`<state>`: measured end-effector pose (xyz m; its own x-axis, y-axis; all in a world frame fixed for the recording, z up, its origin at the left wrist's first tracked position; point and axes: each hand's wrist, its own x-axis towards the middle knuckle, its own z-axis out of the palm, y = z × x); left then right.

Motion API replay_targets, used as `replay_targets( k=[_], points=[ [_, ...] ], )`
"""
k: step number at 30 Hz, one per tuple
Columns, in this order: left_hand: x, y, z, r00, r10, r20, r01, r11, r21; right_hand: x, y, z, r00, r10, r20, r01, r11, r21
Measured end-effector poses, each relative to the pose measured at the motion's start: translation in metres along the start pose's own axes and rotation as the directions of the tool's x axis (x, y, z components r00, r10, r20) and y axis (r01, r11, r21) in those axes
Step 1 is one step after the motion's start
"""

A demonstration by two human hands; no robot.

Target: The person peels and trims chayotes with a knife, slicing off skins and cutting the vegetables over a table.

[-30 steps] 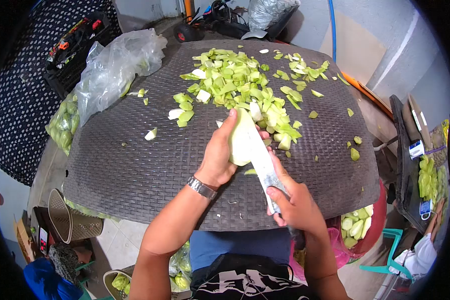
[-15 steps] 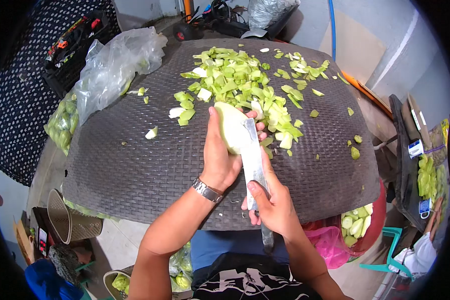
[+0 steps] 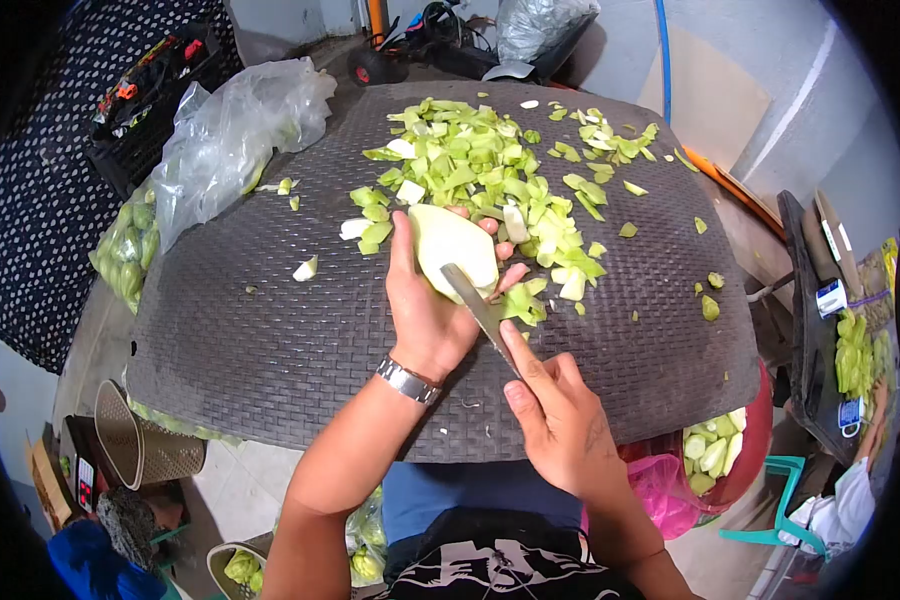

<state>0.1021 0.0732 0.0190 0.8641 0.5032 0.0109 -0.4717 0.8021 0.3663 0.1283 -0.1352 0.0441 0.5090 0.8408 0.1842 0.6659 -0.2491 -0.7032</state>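
Resting clasped in left hand (image 3: 428, 322) — pale vegetable (image 3: 450, 238) — right hand (image 3: 566, 420) clamped on knife (image 3: 481, 313).

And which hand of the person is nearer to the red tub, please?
Right. The right hand, with the knife, is left of the red tub; the left hand, cupping the pale vegetable, is farther left, above the table.

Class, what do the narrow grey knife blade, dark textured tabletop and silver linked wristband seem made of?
Narrow grey knife blade: probably steel, dull, from its metallic grey.
Dark textured tabletop: likely plastic, glossy where ribs glint; woven or moulded is unclear.
Silver linked wristband: seemingly polished metal, from bright glints.
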Motion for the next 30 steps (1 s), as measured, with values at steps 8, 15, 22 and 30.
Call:
replay_targets(
  k=[8, 15, 22, 30],
  points=[
    [-0.001, -0.001, 0.002, 0.993, 0.110, -0.043, -0.109, 0.994, 0.027, 0.002, -0.001, 0.012, 0.998, -0.033, -0.049, 0.033, 0.999, 0.002],
    [-0.002, 0.001, 0.001, 0.987, 0.150, -0.054, -0.147, 0.988, 0.054, 0.004, -0.002, 0.011, 0.998, -0.052, -0.046, 0.053, 0.999, 0.012],
    [-0.002, -0.003, -0.001, 0.992, 0.127, -0.018, -0.127, 0.991, 0.037, 0.009, 0.001, 0.011, 0.996, -0.063, -0.068, 0.067, 0.995, 0.070],
    [-0.004, -0.014, 0.008, 0.991, 0.133, 0.019, -0.133, 0.991, -0.030, 0.011, 0.001, 0.009, 0.996, 0.002, -0.087, 0.007, 0.995, 0.103]
  ],
)
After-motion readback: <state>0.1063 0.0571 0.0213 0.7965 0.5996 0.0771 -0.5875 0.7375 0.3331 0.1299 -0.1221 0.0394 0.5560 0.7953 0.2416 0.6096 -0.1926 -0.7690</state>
